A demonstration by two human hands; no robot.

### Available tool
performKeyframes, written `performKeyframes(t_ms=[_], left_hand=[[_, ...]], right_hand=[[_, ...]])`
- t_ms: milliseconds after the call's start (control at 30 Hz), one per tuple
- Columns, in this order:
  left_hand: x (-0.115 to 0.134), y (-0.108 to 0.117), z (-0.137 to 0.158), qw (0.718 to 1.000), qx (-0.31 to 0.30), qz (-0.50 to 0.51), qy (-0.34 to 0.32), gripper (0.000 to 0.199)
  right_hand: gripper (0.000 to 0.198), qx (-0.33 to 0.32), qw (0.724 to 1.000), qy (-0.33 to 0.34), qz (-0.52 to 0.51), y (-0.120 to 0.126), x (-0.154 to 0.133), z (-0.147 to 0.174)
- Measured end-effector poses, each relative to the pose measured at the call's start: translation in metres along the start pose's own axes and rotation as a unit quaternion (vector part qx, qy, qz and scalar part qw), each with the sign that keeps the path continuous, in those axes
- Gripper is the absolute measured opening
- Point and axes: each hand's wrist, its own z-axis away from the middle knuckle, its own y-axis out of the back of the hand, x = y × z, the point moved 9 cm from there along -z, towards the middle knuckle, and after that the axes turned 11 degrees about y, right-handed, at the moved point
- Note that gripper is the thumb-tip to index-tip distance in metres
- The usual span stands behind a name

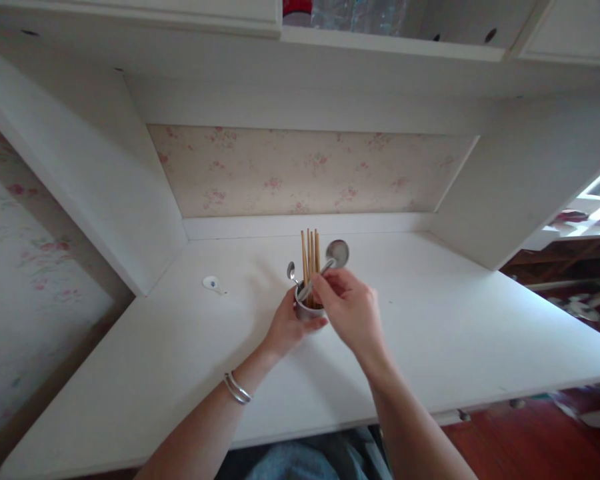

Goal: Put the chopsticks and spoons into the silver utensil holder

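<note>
Head view: left hand point(289, 325) curled around metal cup point(309, 313) at mid-surface point(420, 327); chopsticks point(317, 252) and small spoon point(291, 271) stand in cup. Right hand point(351, 308), fingers closed, pinches large spoon point(338, 252), bowl up, handle slanting to cup mouth. White spoon point(212, 283) lies left, apart.

The large spoon point(338, 252) looks glossy metal (chopsticks point(317, 248), wood).

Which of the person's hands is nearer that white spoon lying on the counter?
The left hand. It holds the metal cup, right of the white spoon; the right hand, holding a large metal spoon, is farther right.
</note>
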Motion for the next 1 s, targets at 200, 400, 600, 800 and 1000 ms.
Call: performKeyframes(t_ms=[200, 400, 600, 800, 1000], left_hand=[[0.006, 0.004, 0.000, 0.992, 0.040, -0.113, -0.038, 0.080], [0.005, 0.004, 0.001, 0.993, 0.040, -0.104, -0.040, 0.080], [0.007, 0.005, 0.001, 0.993, 0.041, -0.106, -0.041, 0.080], [0.007, 0.005, 0.001, 0.994, 0.040, -0.102, -0.026, 0.080], [0.009, 0.004, 0.002, 0.998, 0.001, -0.063, 0.003, 0.076]], right_hand=[[0.020, 0.047, 0.987, 0.024, 0.151, 0.027, 0.035, -0.010], [0.021, 0.007, 0.982, 0.053, 0.182, 0.005, 0.043, 0.003], [0.019, -0.018, 0.992, 0.005, 0.122, -0.008, 0.071, 0.000], [0.038, -0.009, 0.995, -0.092, -0.025, -0.011, 0.101, -0.003], [0.054, -0.025, 0.982, -0.101, -0.156, -0.017, 0.106, 0.005]])
